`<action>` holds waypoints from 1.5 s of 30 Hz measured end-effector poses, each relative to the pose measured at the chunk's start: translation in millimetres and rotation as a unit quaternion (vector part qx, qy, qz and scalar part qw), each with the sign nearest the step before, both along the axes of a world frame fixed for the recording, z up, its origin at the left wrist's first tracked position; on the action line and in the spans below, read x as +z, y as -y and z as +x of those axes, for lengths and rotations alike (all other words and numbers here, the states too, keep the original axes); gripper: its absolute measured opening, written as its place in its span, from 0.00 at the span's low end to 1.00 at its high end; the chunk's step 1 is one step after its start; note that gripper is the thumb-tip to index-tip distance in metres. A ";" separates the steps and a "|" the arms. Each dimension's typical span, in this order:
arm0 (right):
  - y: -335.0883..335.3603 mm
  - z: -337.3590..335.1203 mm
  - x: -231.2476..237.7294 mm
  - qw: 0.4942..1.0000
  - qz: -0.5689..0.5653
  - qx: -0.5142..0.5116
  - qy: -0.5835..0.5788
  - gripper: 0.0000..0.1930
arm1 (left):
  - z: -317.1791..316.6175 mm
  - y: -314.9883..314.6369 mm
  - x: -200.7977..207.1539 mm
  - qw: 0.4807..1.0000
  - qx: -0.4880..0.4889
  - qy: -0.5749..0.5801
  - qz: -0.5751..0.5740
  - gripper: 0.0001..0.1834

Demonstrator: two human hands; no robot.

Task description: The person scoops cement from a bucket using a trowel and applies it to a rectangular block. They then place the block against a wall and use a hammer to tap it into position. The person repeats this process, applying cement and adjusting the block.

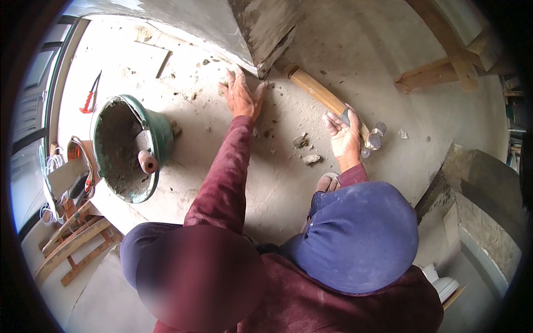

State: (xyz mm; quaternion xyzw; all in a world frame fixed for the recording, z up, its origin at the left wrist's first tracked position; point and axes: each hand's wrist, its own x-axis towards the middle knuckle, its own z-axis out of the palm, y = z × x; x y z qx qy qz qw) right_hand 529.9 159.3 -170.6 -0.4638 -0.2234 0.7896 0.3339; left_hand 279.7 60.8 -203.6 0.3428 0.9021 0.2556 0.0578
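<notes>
Head view: wooden handle (316, 90) alongside right grip (346, 142)

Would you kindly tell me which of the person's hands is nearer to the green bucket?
The left hand: it is just to the right of the green bucket and clear of it. The right hand is farther right, at the wooden-handled hammer.

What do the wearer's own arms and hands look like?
Left hand and right hand: bare, ungloved, five-fingered, with pale, dusty residue on the fingers. Long maroon sleeves, left sleeve and right sleeve, textured fabric, reaching about the wrists. No cables or printed markings visible on either.
</notes>
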 end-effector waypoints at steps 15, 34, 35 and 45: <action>2.1 -27.4 0.3 1.000 -0.008 -0.001 -0.015 0.23 | 15.9 -17.0 -5.0 0.997 0.049 0.007 0.056 0.42; -16.7 -5.6 -5.7 0.993 -0.110 -0.028 -0.045 0.26 | 11.8 -38.7 -28.7 0.988 0.144 -0.013 0.049 0.43; -15.7 -16.5 -0.6 0.996 -0.071 -0.003 -0.048 0.26 | 10.8 -38.7 -30.5 0.988 0.141 -0.020 0.055 0.43; -30.6 -23.0 -0.8 0.999 0.029 0.019 -0.040 0.24 | 4.0 -43.6 -39.3 0.967 0.209 -0.026 -0.140 0.49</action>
